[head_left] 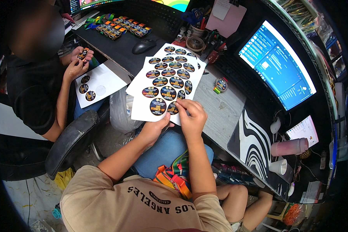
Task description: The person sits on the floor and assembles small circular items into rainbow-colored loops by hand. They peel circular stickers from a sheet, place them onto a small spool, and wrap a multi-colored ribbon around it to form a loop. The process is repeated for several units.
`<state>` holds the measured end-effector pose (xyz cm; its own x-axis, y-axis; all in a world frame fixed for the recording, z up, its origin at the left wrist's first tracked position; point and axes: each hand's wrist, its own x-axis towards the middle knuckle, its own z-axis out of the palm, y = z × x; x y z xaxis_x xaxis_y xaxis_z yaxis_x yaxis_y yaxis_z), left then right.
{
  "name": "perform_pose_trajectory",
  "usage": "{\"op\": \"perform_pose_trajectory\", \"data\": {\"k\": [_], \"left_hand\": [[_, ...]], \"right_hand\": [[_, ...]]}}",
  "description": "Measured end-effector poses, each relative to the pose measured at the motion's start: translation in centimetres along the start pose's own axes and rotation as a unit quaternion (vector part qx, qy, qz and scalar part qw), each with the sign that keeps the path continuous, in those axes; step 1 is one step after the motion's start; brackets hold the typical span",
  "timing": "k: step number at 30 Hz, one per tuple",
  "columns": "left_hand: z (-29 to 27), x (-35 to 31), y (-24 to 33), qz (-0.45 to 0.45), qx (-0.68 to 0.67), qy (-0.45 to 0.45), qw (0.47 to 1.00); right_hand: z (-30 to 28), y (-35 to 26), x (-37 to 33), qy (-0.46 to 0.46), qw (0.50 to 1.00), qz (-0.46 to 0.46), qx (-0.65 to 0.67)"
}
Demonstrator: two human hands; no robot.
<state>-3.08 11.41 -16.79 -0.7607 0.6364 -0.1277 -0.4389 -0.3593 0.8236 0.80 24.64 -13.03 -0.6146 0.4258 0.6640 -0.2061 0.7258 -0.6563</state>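
A white sheet of round black stickers [141,110] with gold and white print is held up over my lap, its far part resting by the desk. My left hand [154,129] grips its near edge, the thumb on top and the fingers underneath. My right hand [193,115] pinches at a round sticker [173,109] near the lower right corner; the fingertips partly cover it. Beyond lies another sticker sheet [200,73], partly under the first. A medal [220,84] with a coloured ribbon rests on the grey desk, right of the sheets. Several bright medal ribbons [176,179] lie across my lap.
At left, a co-worker's hands [78,62] hold a medal above another sticker sheet [111,77]. Finished-looking medals [123,28] lie in rows near a mouse [144,46]. A lit monitor [278,63], pink tumbler [290,147] and white cup [278,167] stand right. A chair [71,139] is close left.
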Motion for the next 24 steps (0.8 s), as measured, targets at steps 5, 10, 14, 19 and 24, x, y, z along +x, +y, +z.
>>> {"op": "perform_pose_trajectory", "data": {"k": [5, 10, 14, 19, 24], "left_hand": [[0.1, 0.0, 0.1, 0.001, 0.002, -0.003, 1.0], [0.1, -0.1, -0.1, 0.018, -0.003, -0.014, 1.0], [0.0, -0.1, -0.1, 0.013, 0.004, -0.011, 1.0], [0.1, -0.2, -0.1, 0.035, 0.002, -0.016, 0.999], [0.1, -0.2, -0.1, 0.022, 0.006, -0.011, 1.0]], "right_hand": [[0.2, -0.1, -0.4, 0.019, 0.999, -0.027, -0.007], [0.2, -0.3, -0.6, 0.032, 0.999, -0.036, -0.022], [0.4, -0.4, -0.8, 0.04, 0.998, -0.044, -0.033], [0.4, -0.4, -1.0, 0.044, 0.996, -0.065, -0.037], [0.4, -0.4, -1.1, 0.045, 0.995, -0.076, -0.048]]}}
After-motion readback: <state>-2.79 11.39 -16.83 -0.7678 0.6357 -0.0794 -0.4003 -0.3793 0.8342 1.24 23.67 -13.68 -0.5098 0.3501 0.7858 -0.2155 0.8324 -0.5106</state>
